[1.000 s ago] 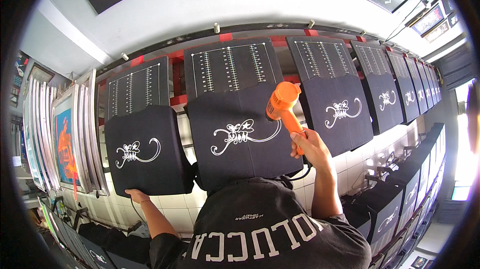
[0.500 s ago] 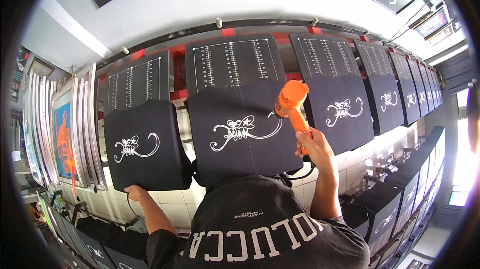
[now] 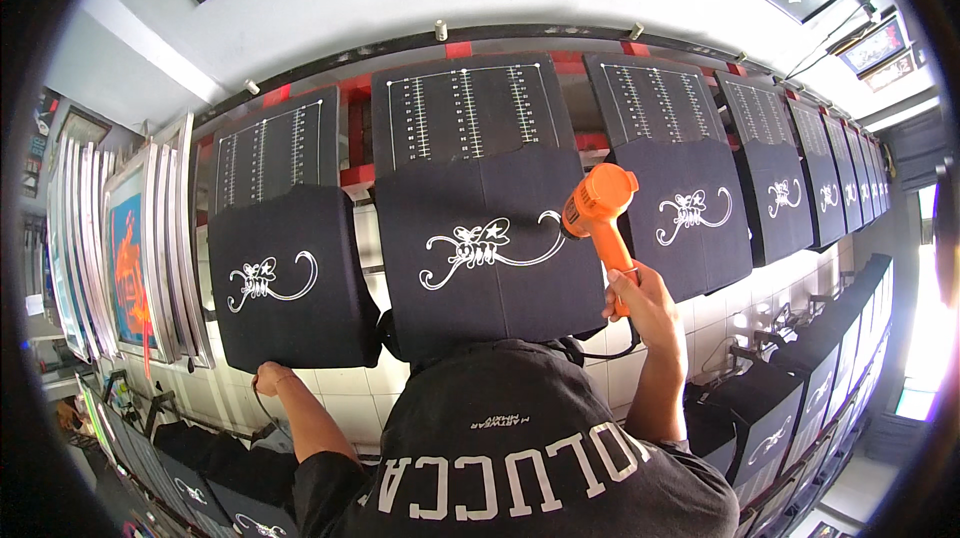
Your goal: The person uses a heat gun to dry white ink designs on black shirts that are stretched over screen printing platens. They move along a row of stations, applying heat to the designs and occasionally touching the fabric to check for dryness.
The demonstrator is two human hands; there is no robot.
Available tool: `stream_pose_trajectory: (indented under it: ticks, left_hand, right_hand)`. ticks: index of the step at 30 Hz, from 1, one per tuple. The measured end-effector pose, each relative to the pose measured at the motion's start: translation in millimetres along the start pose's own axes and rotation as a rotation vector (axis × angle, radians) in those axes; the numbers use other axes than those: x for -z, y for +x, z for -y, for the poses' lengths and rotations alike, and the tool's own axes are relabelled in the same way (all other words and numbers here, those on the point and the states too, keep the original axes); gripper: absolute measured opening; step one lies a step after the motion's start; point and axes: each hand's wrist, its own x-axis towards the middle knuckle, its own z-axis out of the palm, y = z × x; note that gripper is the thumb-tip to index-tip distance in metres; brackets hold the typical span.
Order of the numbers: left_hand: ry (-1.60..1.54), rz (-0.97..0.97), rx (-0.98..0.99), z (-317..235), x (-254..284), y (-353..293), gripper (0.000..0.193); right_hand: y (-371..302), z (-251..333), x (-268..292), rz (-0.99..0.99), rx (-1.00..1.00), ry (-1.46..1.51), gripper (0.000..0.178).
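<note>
My right hand (image 3: 642, 300) is wrapped round the handle of an orange heat gun (image 3: 604, 196). Its dark nozzle points left, over the right end of the white insect-and-curl print (image 3: 482, 244) on the black shirt (image 3: 450, 303) in front of me. That shirt lies flat over a dark board (image 3: 435, 108) marked with white scales. By the front edge of the left shirt (image 3: 295, 328), my left hand (image 3: 272, 378) is closed on a dark cord (image 3: 262, 406) that hangs down from it. The fingertips of that hand are partly hidden.
More boards with printed black shirts (image 3: 690, 218) run off to the right along a red and black rack (image 3: 355, 175). Upright screen frames (image 3: 160, 258) stand at the left. Behind, another row of shirt-covered boards (image 3: 770, 418) lines the tiled aisle (image 3: 705, 328).
My right hand and the heat gun have shifted slightly right, onto the right end of the print's curl. The left hand stays near the left shirt's front edge, and the view has moved a little.
</note>
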Motion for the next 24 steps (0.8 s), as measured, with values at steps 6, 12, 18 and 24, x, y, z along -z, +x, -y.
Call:
stream_pose_trajectory:
  ticks: [6,12,18,24]
  left_hand:
    - [0.095,-0.082,0.009,5.8,-8.2,7.5,0.022]
    - [-0.172,-0.089,-0.157,2.4,-3.5,2.5,0.034]
    - [-0.104,-0.164,-0.323,-14.0,6.8,-31.1,0.048]
    - [-0.112,0.109,-0.136,3.0,-7.3,0.5,0.06]
  right_hand:
    - [-9.4,-6.4,0.8,0.025,-0.01,-0.001,0.026]
    - [-17.1,-11.0,0.9,0.055,-0.03,0.004,0.027]
    - [-24.8,-12.0,0.7,0.054,-0.046,0.011,0.024]
    - [-27.8,-13.2,-2.4,0.092,-0.043,0.039,0.025]
